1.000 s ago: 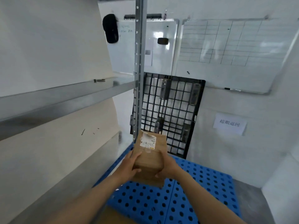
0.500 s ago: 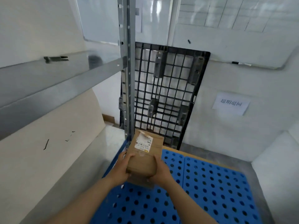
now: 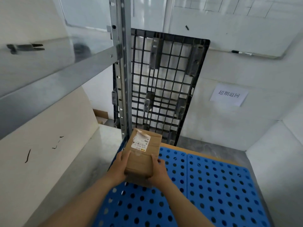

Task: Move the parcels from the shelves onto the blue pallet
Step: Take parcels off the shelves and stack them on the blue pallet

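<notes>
**Two hands [image 3: 120,167] clamped on one parcel [image 3: 142,154] over the blue pallet [image 3: 213,185]**

The left hand grips the parcel's left side with its thumb on top. The right hand [image 3: 159,171] grips the right side, fingers curled round the near corner. The parcel is a brown cardboard box with a white label [image 3: 141,143] facing up. It sits over the far left part of the blue pallet; contact with the deck cannot be confirmed.

A metal upright [image 3: 122,63] stands at the pallet's far left corner. Metal shelves [image 3: 49,79] run along its left side. Beyond its far edge a black grid pallet [image 3: 164,79] leans on the wall, and a paper notice [image 3: 228,95] is fixed to the wall.
</notes>
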`<move>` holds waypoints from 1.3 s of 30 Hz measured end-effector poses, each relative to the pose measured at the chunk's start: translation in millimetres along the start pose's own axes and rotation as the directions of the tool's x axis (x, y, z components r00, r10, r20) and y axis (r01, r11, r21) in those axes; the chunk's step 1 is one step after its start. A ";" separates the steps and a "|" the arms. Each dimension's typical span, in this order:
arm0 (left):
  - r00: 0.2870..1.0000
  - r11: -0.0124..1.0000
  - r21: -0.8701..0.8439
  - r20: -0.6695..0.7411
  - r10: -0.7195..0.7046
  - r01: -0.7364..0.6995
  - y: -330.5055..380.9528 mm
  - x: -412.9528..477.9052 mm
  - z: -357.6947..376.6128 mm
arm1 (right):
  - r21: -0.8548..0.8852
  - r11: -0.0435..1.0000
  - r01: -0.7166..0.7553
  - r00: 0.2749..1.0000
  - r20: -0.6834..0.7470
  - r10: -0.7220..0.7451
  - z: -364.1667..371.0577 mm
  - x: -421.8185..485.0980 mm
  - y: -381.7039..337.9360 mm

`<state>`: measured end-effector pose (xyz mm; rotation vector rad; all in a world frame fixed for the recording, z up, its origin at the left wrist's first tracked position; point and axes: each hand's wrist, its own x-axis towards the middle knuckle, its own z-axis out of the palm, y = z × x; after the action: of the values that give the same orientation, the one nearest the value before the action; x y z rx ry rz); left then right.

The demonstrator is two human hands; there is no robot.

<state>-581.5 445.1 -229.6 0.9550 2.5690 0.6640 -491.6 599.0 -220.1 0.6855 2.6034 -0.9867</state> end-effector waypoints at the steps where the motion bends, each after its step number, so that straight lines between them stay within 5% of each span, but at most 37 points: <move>1: 1.000 1.000 -0.002 0.001 -0.009 0.009 1.4 -1.1 -1.1 | -0.018 1.000 0.000 1.000 0.005 0.000 -1.3 -1.1 -0.7; 6: 0.996 0.995 -0.057 -0.044 -0.080 0.078 10.9 -17.4 -14.5 | -0.154 0.987 0.045 0.999 -0.008 -0.047 -18.0 -11.5 -7.6; 14: 0.958 0.973 -0.048 -0.165 -0.233 0.228 43.4 -70.3 -34.6 | -0.300 0.904 0.306 0.940 -0.056 -0.336 -47.4 -49.6 -24.3; 23: 0.857 0.904 -0.065 -0.294 -0.422 0.423 79.1 -171.5 -30.2 | -0.411 0.738 0.535 0.832 0.103 -0.545 -50.1 -104.7 -41.5; 27: 0.757 0.832 -0.124 -0.359 -0.546 0.541 82.5 -237.2 -33.3 | -0.435 0.599 0.673 0.715 0.175 -0.677 -33.3 -135.1 -66.0; 39: 0.386 0.557 -0.231 -0.513 -0.766 0.798 81.9 -452.9 -61.2 | -0.146 0.287 0.947 0.322 0.437 -0.840 74.2 -263.1 -169.4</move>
<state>-237.1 174.8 -75.1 -0.6671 3.0710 0.6156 -349.6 350.1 -74.2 -1.1772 2.6553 -0.6177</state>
